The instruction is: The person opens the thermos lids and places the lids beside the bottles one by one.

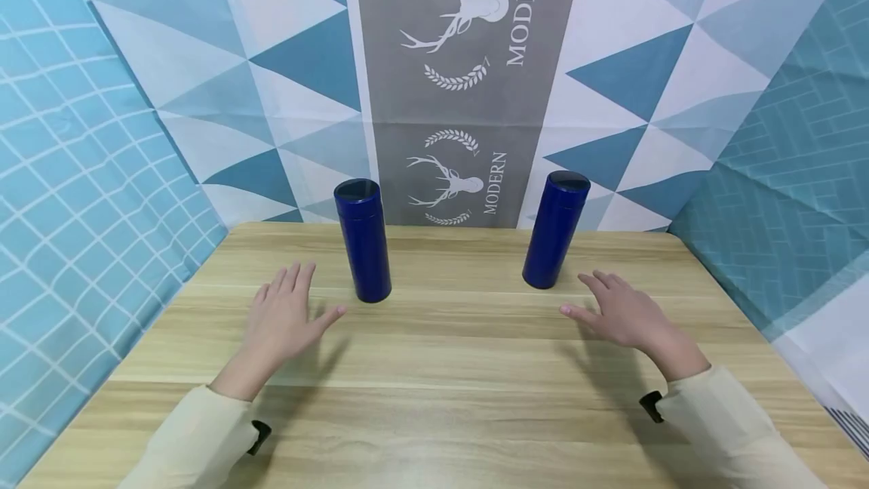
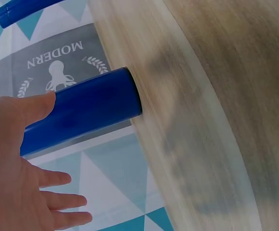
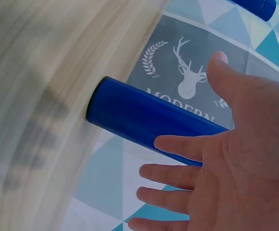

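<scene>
Two dark blue cylindrical thermos bottles with dark, shiny tops stand upright on the table. The left thermos (image 1: 366,247) is just beyond my left hand (image 1: 281,323), to its right. My left hand is above the table with fingers spread and thumb pointing toward that bottle. Past my right hand (image 1: 621,312), slightly to its left, stands the right thermos (image 1: 553,236). The fingers of my right hand are extended, with nothing in the palm. Each wrist view shows the nearer blue thermos (image 2: 91,108) (image 3: 149,115) partly covered by the hand in front of it.
A light wood-grain table (image 1: 434,383) spans the area below both hands. Behind its far edge hangs a patterned cloth (image 1: 468,104) with triangles and deer heads. Blue tiled-pattern cloth (image 1: 81,134) borders the left, teal cloth (image 1: 801,142) the right.
</scene>
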`<state>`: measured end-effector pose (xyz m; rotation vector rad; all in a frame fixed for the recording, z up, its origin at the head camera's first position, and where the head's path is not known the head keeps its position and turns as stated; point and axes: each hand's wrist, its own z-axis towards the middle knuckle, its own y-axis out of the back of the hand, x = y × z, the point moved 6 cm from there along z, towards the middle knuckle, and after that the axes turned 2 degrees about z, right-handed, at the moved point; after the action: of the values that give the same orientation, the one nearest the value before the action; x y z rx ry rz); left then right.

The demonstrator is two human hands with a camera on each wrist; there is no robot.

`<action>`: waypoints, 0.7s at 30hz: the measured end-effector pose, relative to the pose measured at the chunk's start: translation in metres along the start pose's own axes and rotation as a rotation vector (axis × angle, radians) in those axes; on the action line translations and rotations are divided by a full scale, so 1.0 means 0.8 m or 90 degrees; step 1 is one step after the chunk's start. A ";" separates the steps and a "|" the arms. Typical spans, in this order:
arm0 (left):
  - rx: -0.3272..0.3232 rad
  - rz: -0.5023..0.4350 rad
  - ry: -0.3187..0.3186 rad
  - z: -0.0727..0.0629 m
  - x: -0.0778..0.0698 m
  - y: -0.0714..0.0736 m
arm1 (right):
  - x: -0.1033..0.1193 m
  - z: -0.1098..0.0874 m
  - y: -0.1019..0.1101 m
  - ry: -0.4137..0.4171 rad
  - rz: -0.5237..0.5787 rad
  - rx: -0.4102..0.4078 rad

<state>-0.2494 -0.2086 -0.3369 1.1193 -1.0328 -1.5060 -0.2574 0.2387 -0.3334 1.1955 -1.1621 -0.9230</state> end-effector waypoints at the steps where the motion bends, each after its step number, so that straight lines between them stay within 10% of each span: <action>1: 0.001 -0.003 0.000 0.001 0.000 0.000 | 0.000 0.000 0.001 0.001 0.000 0.002; 21: 0.096 -0.136 0.048 0.032 -0.002 -0.018 | 0.029 0.010 0.024 0.062 0.099 0.114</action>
<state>-0.2772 -0.2024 -0.3446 1.4206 -1.0135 -1.5584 -0.2617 0.2178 -0.3105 1.2591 -1.2589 -0.6475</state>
